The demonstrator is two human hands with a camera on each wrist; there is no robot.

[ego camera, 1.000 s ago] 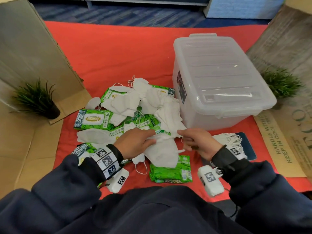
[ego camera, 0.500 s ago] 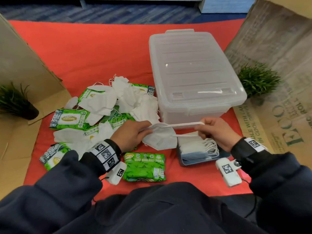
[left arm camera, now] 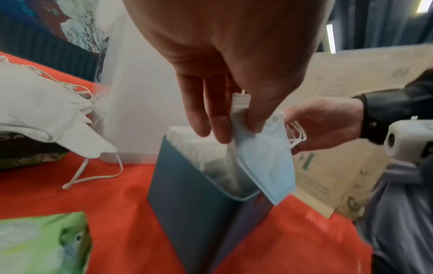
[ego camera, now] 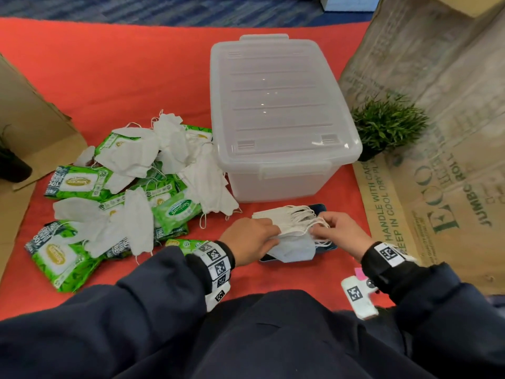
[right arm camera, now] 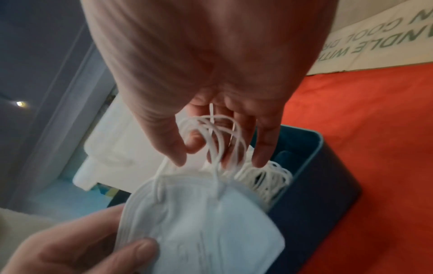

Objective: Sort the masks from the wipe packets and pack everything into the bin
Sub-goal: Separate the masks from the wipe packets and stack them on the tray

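The left hand (ego camera: 250,239) pinches a folded white face mask (ego camera: 293,248) between thumb and fingers, right over a small dark blue box (left arm camera: 187,200). The right hand (ego camera: 338,232) holds the thin white ear loops (right arm camera: 218,137) of that mask with bent fingers. In the head view the small dark blue box is mostly hidden under the hands and the mask; only bits of its edge show. The left wrist view shows the box standing open, with a row of white masks packed inside. The right wrist view shows more loops bunched in the box, but it is blurry.

Just behind the box stands the big clear plastic bin (ego camera: 281,170) with its lid (ego camera: 278,99) shut. What is inside the bin is hard to make out. To the left of the box, a messy pile of loose white masks (ego camera: 169,154) lies mixed with green wipe packets (ego camera: 175,212) on the red surface (ego camera: 123,77). Some packets are partly covered by masks. To the right of the bin sits a small green plant (ego camera: 388,124) by brown cardboard (ego camera: 451,132).
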